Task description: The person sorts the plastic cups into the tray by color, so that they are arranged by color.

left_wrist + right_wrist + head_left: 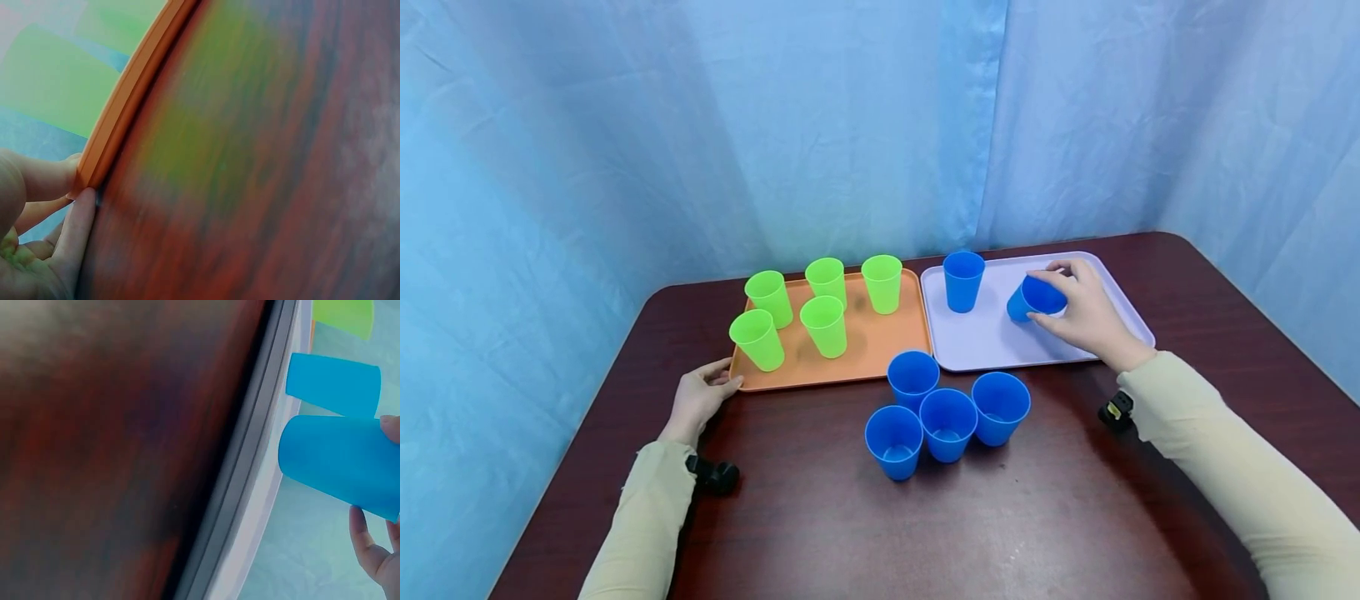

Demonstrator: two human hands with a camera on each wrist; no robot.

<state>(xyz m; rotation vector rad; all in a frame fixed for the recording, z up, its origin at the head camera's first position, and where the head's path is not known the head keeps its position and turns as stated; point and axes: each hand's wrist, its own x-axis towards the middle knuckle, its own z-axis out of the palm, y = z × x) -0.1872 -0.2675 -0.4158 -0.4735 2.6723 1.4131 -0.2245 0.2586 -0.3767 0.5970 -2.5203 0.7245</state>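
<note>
My left hand (698,400) pinches the near left corner of the orange tray (872,354); the left wrist view has the thumb and a finger (80,215) on either side of its rim. Several green cups (826,327) stand upright on that tray. Over the lilac tray (1000,354), my right hand (1088,312) grips a blue cup (334,456) near its mouth, thumb and fingers on opposite sides. The cup leans a little, its base close over the tray. To its left on the same tray stands another blue cup (963,283).
Several more blue cups (947,429) cluster upright on the dark wooden table (805,517), in front of where the trays meet. Light blue curtains (850,125) hang behind the table and along both sides.
</note>
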